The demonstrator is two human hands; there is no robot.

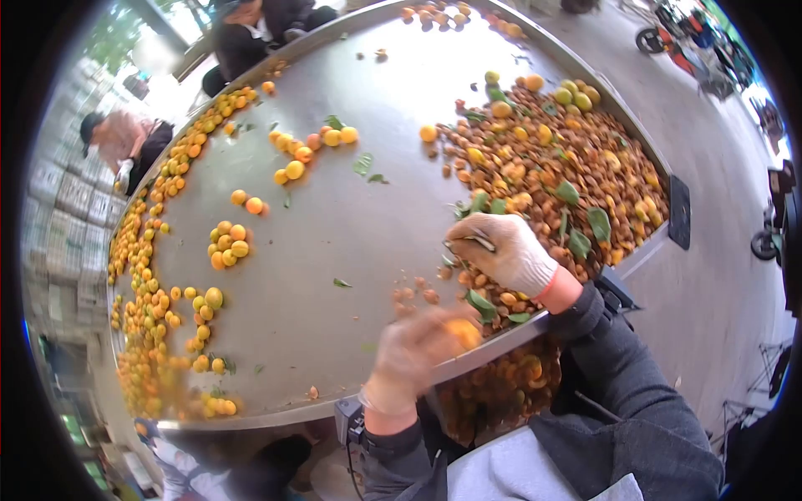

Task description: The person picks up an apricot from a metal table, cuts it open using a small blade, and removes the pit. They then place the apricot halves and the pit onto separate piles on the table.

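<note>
My left hand (407,355), in a pale glove and smeared by motion, is over the near edge of the metal table (334,242). Its fingers curl about an orange apricot (464,333). To the right, my right hand (505,250), in a whitish glove with an orange cuff, is closed on a small slim tool (483,243) with a dark and shiny metal part; its kind I cannot tell. Beneath and beyond this hand spreads a heap of brown apricot pits (551,167), mixed with green leaves (598,223) and some whole apricots.
Whole apricots (150,317) line the table's left side, with small clusters (228,245) further in. Below the near edge, between my arms, a container holds apricot pieces (510,384). Other people (125,142) are at the table's far and left sides. Motorbikes (693,37) stand at the back right.
</note>
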